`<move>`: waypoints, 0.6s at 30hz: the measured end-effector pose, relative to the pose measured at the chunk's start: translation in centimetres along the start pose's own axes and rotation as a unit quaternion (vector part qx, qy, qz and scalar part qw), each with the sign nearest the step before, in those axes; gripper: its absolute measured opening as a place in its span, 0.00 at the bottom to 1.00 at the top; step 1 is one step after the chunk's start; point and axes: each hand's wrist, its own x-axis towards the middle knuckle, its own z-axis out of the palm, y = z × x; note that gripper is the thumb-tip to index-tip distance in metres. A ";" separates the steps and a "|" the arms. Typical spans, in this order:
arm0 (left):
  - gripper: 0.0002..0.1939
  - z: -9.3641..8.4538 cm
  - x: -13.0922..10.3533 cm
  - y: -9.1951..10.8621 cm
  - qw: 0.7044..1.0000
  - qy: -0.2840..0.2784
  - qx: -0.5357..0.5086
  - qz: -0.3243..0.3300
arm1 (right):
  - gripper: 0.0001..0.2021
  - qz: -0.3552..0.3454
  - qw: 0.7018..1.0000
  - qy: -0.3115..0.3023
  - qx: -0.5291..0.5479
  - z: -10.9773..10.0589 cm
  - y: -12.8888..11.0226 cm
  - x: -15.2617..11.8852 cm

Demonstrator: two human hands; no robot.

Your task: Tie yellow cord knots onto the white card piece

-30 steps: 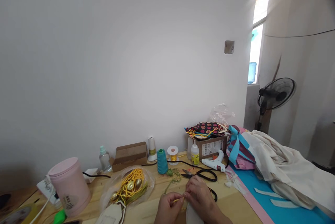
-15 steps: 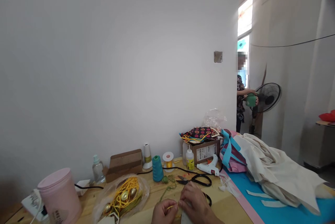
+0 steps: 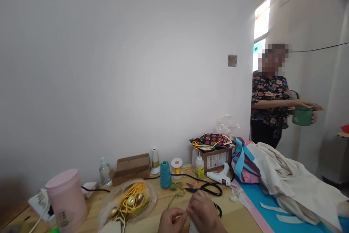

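At the bottom centre, my left hand [image 3: 172, 220] pinches a short yellow cord [image 3: 178, 216]. My right hand [image 3: 202, 211] is closed right beside it, fingertips nearly touching those of the left, with a strip of whitish material [image 3: 193, 228] beneath it. Black-handled scissors [image 3: 208, 189] lie just beyond my right hand. Green thread [image 3: 177, 189] trails on the wood behind my hands. A teal thread cone [image 3: 165, 175] and a spool of yellow thread [image 3: 177, 168] stand farther back. To the left, a clear plastic bag [image 3: 128, 204] holds yellow cords and gold beads.
A pink canister [image 3: 67, 202] stands at left. A glue bottle [image 3: 200, 166], a white glue gun [image 3: 220, 175] and a cardboard box [image 3: 215, 158] are at the back right. Cream cloth [image 3: 294, 178] covers the right side. Beyond the wall, a person [image 3: 271, 98] holds a green container [image 3: 302, 116].
The person in the background has come farther into view, moving right with the green container. The view has shifted slightly left; my hands stay close together with the yellow cord.
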 end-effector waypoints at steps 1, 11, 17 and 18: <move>0.11 0.0 -0.2 0.6 1.000 0.006 -0.008 -0.001 | 0.07 0.012 1.000 -0.002 0.003 -0.2 -0.1 0.0; 0.12 0.0 -0.7 1.6 0.998 0.013 -0.053 -0.010 | 0.09 0.037 0.998 -0.007 0.042 -0.7 0.1 -0.2; 0.12 0.1 -0.6 1.8 1.000 -0.006 -0.011 -0.028 | 0.09 0.016 0.999 -0.010 0.034 -0.9 -0.3 -0.1; 0.12 0.2 -0.6 1.9 0.999 -0.009 -0.008 -0.032 | 0.10 0.015 0.999 -0.013 0.027 -1.0 -0.4 -0.1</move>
